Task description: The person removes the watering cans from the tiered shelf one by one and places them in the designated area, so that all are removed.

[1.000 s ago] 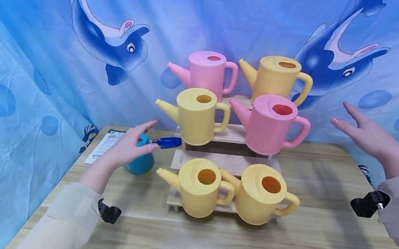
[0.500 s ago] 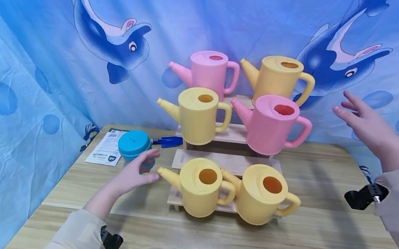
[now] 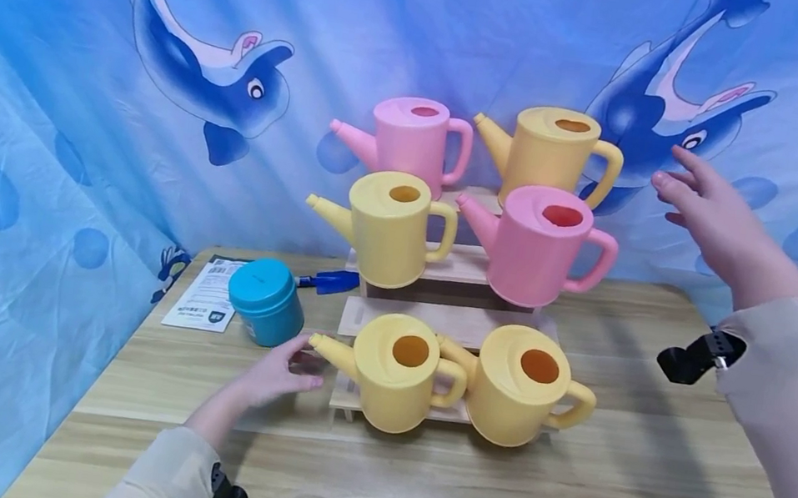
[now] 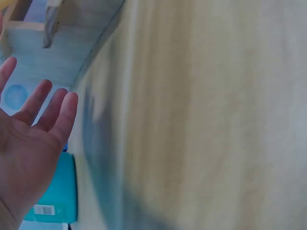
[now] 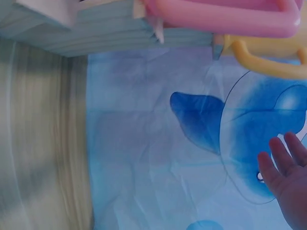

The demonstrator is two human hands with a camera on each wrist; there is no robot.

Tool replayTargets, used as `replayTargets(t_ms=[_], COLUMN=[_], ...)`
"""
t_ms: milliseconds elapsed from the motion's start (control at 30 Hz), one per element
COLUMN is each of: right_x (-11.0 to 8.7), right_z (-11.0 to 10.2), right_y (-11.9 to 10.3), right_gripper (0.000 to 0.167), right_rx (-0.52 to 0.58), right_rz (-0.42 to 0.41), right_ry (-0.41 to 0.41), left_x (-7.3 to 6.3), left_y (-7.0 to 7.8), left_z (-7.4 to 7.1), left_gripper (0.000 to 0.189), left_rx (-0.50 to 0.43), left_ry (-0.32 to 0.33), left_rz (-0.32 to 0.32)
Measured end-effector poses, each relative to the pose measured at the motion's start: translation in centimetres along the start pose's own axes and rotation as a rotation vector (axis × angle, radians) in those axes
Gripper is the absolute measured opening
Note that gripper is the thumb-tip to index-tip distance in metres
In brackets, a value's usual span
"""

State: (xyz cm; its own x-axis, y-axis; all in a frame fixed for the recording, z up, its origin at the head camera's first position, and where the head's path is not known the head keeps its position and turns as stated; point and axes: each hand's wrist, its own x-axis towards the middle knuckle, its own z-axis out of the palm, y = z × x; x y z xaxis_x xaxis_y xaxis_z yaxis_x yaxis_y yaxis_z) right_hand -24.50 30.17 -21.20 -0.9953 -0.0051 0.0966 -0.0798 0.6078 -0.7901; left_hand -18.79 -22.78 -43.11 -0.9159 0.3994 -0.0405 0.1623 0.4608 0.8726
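Note:
My left hand (image 3: 274, 373), fingers loosely bent, is at the spout of the front-left yellow watering can (image 3: 397, 379); whether it touches cannot be told. In the left wrist view its palm faces up with nothing in it. My right hand (image 3: 710, 210) hangs in the air, holding nothing, right of the top yellow watering can (image 3: 549, 159). A tiered wooden rack (image 3: 435, 321) bears the cans. Its middle step has a pale yellow can (image 3: 391, 235) and a pink can (image 3: 531, 250); a lighter pink can (image 3: 412, 146) is at the top left. Another yellow can (image 3: 512, 390) stands front right.
A teal lidded jar (image 3: 266, 303) stands left of the rack, near a white printed packet (image 3: 203, 303) and a blue shovel-like tool (image 3: 334, 282). Behind the wooden table (image 3: 413, 486) hangs a blue curtain (image 3: 428, 26) with dolphins.
My left hand has come down and to the right, from in front of the teal jar to the front-left can's spout. The right hand has risen and moved left toward the rack.

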Motion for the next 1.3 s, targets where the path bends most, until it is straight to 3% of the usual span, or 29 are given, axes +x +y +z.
replayTargets(t_ms=[267, 400, 700, 900, 1133, 1300], right_x=[1.2, 1.5, 2.7, 3.5, 4.4, 5.2], right_z=[1.1, 1.4, 1.9, 2.4, 3.0, 3.8], right_y=[-1.3, -1.8, -2.5, -3.0, -3.3, -3.8], right_gripper=[0.070, 0.070, 0.071, 0.071, 0.074, 0.078], right_rx=[0.030, 0.043, 0.119, 0.142, 0.192, 0.230], right_rz=[-0.029, -0.013, -0.004, -0.004, 0.005, 0.011], right_ry=[0.034, 0.041, 0.053, 0.022, -0.020, -0.048], left_x=[-0.2, -0.3, -0.9, -0.7, 0.7, 0.5], left_y=[-1.1, -1.2, 1.6, 2.0, -1.4, -1.5], left_z=[1.8, 2.4, 2.4, 2.6, 3.1, 3.1], left_gripper=[0.061, 0.058, 0.052, 0.055, 0.060, 0.060], left_rx=[-0.069, -0.061, -0.059, -0.054, -0.028, -0.039], left_ry=[-0.025, -0.014, -0.029, -0.019, 0.002, 0.008], left_rz=[-0.041, -0.069, -0.076, -0.101, -0.109, -0.131])
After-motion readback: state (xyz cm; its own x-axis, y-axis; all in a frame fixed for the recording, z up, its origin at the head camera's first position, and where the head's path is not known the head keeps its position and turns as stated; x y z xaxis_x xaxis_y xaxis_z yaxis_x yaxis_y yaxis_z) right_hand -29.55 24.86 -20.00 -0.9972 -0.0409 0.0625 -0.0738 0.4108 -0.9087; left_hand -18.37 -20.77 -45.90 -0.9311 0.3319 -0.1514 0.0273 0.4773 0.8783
